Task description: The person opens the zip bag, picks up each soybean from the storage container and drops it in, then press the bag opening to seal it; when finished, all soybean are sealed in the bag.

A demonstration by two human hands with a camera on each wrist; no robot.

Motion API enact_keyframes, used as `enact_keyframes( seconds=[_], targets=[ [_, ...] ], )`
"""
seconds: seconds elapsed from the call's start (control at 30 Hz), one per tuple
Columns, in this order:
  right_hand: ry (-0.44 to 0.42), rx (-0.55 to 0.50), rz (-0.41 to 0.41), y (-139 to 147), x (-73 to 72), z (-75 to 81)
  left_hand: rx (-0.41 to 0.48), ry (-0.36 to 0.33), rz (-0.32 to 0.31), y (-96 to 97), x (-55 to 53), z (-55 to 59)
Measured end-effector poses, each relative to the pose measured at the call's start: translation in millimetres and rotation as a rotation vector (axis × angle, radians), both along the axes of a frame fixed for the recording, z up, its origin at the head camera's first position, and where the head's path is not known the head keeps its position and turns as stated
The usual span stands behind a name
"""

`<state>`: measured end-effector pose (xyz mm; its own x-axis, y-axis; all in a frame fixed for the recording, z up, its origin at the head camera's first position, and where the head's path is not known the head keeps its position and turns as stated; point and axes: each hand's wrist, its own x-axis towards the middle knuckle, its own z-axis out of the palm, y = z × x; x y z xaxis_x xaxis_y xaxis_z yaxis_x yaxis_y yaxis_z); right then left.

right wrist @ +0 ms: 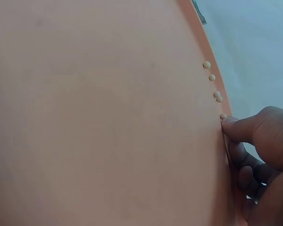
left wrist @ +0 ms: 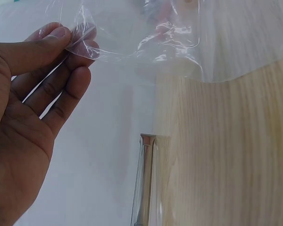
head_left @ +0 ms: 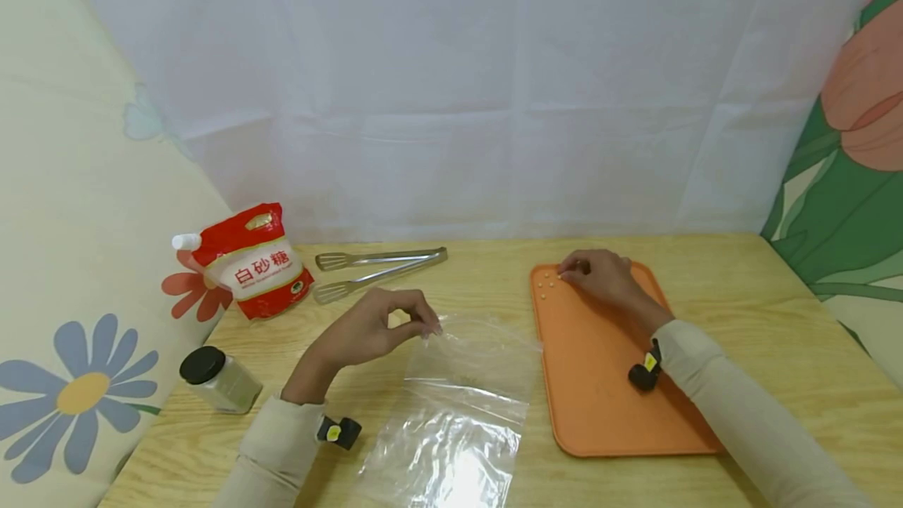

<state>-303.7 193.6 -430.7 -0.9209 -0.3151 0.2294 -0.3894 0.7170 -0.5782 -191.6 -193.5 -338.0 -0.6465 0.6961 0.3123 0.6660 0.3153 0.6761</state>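
Note:
My left hand [head_left: 381, 328] pinches the top edge of a clear plastic zip bag [head_left: 466, 414] between thumb and fingers. Its pinch also shows in the left wrist view, where the bag [left wrist: 174, 42] hangs from the fingertips. Over the far part of an orange tray [head_left: 592, 390], my right hand [head_left: 600, 277] has its fingers curled. Thumb and fingertips pinch at a small pale soybean [right wrist: 223, 116], partly covered by the thumb. Several more soybeans [right wrist: 206, 65] lie near it on the tray, by the far left corner.
Metal tongs [head_left: 381, 261] lie spread at the back of the wooden table [head_left: 734, 281]. Left of them stands a red and white sugar pouch [head_left: 254, 265] with a white cap. A clear jar with a black lid [head_left: 222, 382] lies tilted nearer the front left. A white cloth [head_left: 451, 100] hangs behind.

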Motion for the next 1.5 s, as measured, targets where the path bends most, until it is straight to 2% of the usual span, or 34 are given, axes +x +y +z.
enact_keyframes(
  seconds=[0.3, 0.53, 0.73, 0.97, 1.27, 1.5],
  targets=[
    [-0.03, 0.011, 0.003, 2, 3.5, -0.2, 0.005, 0.0, -0.006, 0.0, 0.6, -0.4],
    [-0.052, -0.106, 0.036, -2, 11.1, 12.4, 0.007, 0.005, -0.008, -0.8, -0.9, -0.1],
    [-0.069, -0.216, 0.121, -13, 23.9, 27.1, 0.003, 0.01, -0.005, -0.4, -1.4, 0.2],
    [-0.148, -0.364, 0.253, -34, 47.9, 41.7, -0.002, 0.005, 0.006, -0.7, -1.4, -1.0],
    [-0.192, -0.392, 0.413, -58, 73.6, 49.7, -0.015, -0.006, 0.027, -1.2, -0.8, -2.3],
    [-0.2, -0.399, 0.472, -66, 80.8, 49.6, -0.009, 0.007, 0.018, -1.1, -0.6, -1.1]
  ],
)
